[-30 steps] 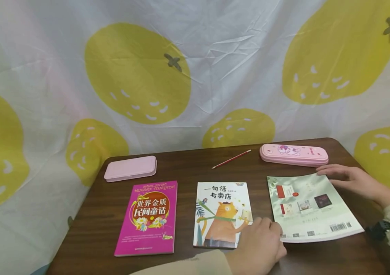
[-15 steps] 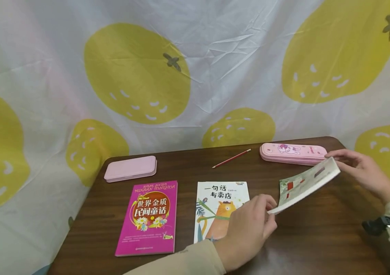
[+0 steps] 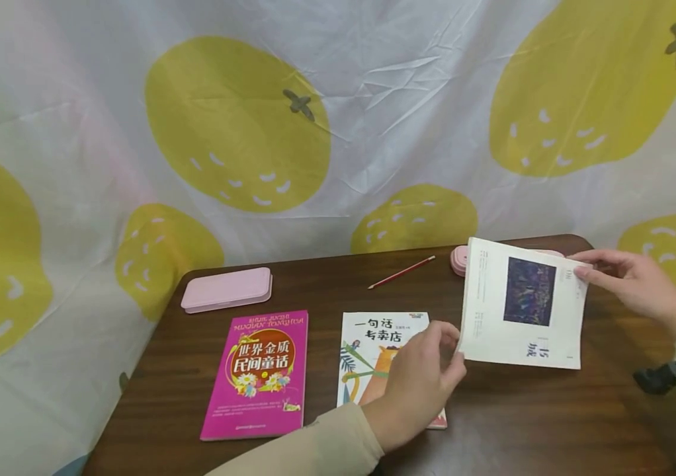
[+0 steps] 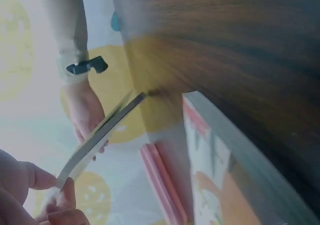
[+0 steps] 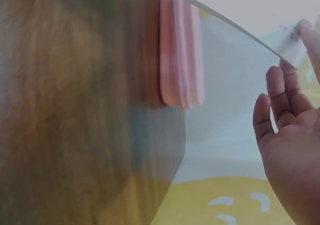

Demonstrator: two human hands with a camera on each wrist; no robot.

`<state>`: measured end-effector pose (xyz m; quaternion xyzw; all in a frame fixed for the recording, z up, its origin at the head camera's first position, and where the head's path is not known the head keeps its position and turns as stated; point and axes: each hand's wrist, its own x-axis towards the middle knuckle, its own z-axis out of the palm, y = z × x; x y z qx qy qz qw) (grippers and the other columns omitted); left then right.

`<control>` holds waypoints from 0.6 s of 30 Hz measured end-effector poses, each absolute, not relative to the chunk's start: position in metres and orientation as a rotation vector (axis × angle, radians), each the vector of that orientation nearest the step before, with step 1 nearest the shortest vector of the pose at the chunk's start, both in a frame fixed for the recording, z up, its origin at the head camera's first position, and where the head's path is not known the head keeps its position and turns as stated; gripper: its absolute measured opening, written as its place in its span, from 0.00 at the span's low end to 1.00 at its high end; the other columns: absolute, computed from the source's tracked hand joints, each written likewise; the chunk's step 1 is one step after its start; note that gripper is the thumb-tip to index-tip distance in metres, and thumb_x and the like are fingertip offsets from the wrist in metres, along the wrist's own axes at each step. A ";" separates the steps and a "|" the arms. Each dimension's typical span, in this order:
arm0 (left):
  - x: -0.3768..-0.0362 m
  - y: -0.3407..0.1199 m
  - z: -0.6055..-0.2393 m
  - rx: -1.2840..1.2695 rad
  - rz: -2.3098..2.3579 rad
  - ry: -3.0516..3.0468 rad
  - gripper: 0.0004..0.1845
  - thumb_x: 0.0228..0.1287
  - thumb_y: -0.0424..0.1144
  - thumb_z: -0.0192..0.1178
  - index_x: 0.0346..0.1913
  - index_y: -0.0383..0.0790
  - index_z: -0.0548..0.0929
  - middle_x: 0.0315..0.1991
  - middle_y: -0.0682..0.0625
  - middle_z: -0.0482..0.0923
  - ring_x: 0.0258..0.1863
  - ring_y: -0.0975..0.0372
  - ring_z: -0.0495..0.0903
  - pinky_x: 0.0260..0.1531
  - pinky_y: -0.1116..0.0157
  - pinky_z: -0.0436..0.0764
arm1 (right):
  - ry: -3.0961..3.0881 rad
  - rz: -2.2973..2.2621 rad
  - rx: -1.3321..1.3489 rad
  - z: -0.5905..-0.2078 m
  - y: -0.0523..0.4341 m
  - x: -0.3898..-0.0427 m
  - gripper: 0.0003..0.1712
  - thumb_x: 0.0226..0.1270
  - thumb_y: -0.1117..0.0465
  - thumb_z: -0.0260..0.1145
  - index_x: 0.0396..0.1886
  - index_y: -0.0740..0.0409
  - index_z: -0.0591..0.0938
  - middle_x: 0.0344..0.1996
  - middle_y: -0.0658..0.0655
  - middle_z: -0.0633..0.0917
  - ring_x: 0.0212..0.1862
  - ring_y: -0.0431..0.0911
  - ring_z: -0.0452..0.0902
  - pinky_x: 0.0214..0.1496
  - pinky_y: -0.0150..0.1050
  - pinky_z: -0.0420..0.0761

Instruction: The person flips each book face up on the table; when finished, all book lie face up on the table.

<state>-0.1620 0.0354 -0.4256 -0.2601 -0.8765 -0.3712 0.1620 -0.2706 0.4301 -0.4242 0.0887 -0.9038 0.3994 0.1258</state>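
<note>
Both hands, left hand (image 3: 418,387) and right hand (image 3: 632,285), pinch one white book (image 3: 522,304) in their fingers, raised over the counter's (image 3: 552,423) right side. Two more books, two pink cases, one pencil (image 3: 401,272) lie there.

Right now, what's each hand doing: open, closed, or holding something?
Left hand: pinches the white book at its near left corner.
Right hand: pinches the same book's far right corner.
</note>
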 end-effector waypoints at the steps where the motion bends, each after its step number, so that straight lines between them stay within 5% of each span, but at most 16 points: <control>1: -0.163 0.035 -0.427 -0.730 -1.076 -2.514 0.18 0.64 0.37 0.66 0.55 0.47 0.76 0.40 0.58 0.86 0.35 0.68 0.81 0.32 0.79 0.69 | -2.645 1.157 0.266 -0.427 0.431 -0.271 0.17 0.72 0.60 0.70 0.56 0.62 0.82 0.35 0.32 0.84 0.35 0.33 0.79 0.36 0.26 0.74; 9: -0.172 0.035 -0.436 -0.667 -1.097 -2.701 0.18 0.64 0.39 0.68 0.56 0.54 0.81 0.35 0.65 0.86 0.31 0.74 0.69 0.32 0.77 0.66 | -2.730 1.020 0.463 -0.447 0.433 -0.272 0.10 0.71 0.67 0.69 0.49 0.58 0.81 0.38 0.39 0.82 0.36 0.36 0.74 0.35 0.29 0.73; 18: -0.173 0.038 -0.451 -0.754 -0.804 -2.881 0.16 0.63 0.46 0.73 0.52 0.53 0.85 0.30 0.70 0.86 0.29 0.73 0.71 0.34 0.78 0.67 | -2.947 0.871 0.521 -0.463 0.438 -0.270 0.16 0.64 0.61 0.76 0.51 0.51 0.85 0.43 0.47 0.84 0.38 0.36 0.69 0.37 0.31 0.70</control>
